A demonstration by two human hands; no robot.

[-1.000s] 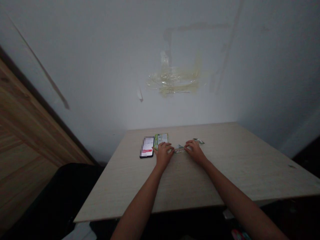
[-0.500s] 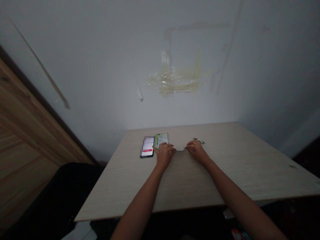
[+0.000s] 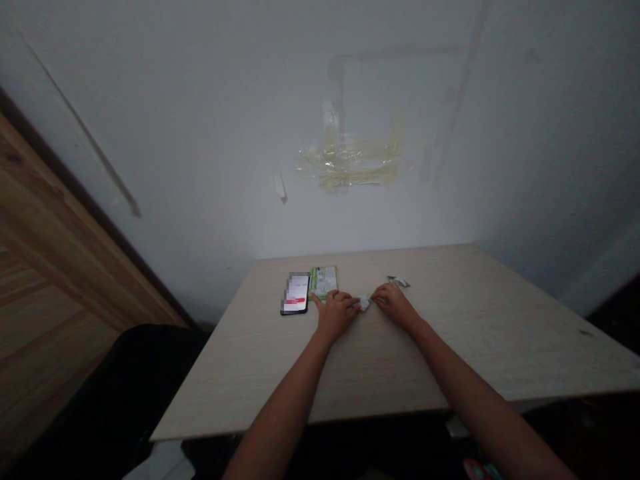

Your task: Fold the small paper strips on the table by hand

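A small whitish packet (image 3: 365,303), too small to name more exactly, is held low over the table between my two hands. My left hand (image 3: 337,316) pinches its left end, the thumb side spread toward the phone. The fingertips of my right hand (image 3: 393,301) are closed on its right end. Just beyond my left hand lies a green and white printed packet (image 3: 325,280), flat on the table. The phone (image 3: 295,294), its screen lit, lies to the left of that packet. Another small green and white wrapper (image 3: 401,282) lies behind my right hand.
The pale wooden table (image 3: 250,373) reaches back to a grey wall (image 3: 200,133) with peeling tape (image 3: 357,163). A dark chair-like shape (image 3: 125,393) stands at the left, beside wooden boards (image 3: 50,253). A small dark scrap (image 3: 586,333) lies at the table's right.
My left hand has shifted slightly right, closer to my right hand. The small packet between them now looks crumpled or turned, where before it was stretched flatter. The phone and the printed packet have stayed put.
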